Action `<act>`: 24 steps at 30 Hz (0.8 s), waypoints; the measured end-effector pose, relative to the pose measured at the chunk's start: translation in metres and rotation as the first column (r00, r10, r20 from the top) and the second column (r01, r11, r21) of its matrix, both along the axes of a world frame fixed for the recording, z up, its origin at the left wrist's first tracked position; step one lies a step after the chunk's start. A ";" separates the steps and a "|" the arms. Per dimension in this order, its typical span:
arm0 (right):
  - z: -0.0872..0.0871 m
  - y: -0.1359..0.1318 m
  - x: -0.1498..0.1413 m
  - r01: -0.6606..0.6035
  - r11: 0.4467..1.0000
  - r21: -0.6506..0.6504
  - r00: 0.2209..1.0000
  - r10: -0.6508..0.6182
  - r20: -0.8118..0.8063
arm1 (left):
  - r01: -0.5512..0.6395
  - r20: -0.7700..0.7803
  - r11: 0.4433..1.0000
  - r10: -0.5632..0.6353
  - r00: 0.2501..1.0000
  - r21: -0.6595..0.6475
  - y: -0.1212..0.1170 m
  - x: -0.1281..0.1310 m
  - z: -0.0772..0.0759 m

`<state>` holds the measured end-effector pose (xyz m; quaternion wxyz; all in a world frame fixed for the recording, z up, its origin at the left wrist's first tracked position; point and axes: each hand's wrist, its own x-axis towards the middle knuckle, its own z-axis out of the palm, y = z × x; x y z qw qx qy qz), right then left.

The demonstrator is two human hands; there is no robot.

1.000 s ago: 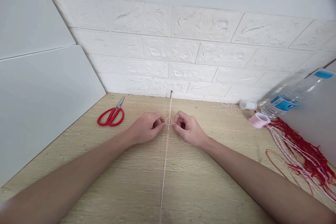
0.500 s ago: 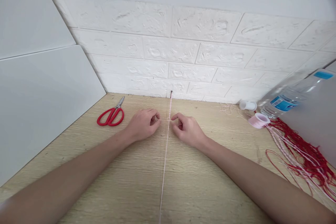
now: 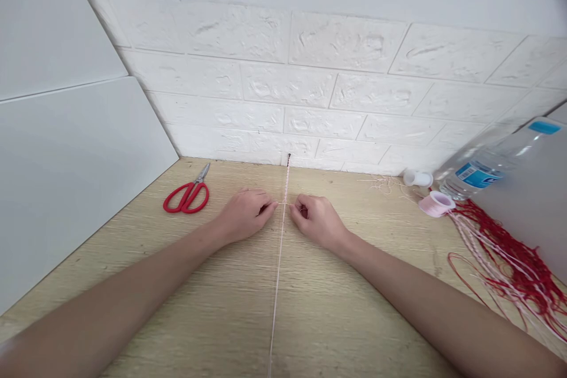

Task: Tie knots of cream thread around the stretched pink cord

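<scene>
A pale pink cord point(image 3: 278, 271) runs taut from a small dark spot at the foot of the wall toward me. Its far stretch is a braided section point(image 3: 287, 180). Just below the braid, a small loop of thin thread point(image 3: 284, 202) sits around the cord. On the left of it, my left hand point(image 3: 250, 212) pinches one thread end between thumb and forefinger. My right hand point(image 3: 319, 218) is closed on the other thread end, to the right of the cord. Both hands rest low over the wooden tabletop.
Red-handled scissors point(image 3: 188, 196) lie left of my left hand. On the right are a pink thread spool point(image 3: 436, 204), a white spool point(image 3: 418, 178), a water bottle point(image 3: 476, 174) and a heap of red cords point(image 3: 518, 266). A white brick-pattern wall point(image 3: 310, 88) closes the back.
The thread loop has drawn smaller and tighter around the cord. My left hand has shifted slightly right and now pinches a thread end; the right fingers have closed up.
</scene>
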<state>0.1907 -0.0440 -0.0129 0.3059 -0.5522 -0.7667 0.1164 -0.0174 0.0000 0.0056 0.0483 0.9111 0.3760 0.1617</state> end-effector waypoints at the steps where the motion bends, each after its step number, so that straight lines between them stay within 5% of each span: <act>1: 0.000 0.000 0.000 0.006 1.000 0.001 1.000 -0.006 0.001 | -0.005 -0.002 1.000 0.005 1.000 -0.003 0.000 0.000 0.000; 24: -0.001 0.003 0.003 0.003 1.000 0.022 0.998 -0.004 0.059 | -0.041 -0.008 0.998 0.041 0.999 -0.046 0.001 0.001 -0.004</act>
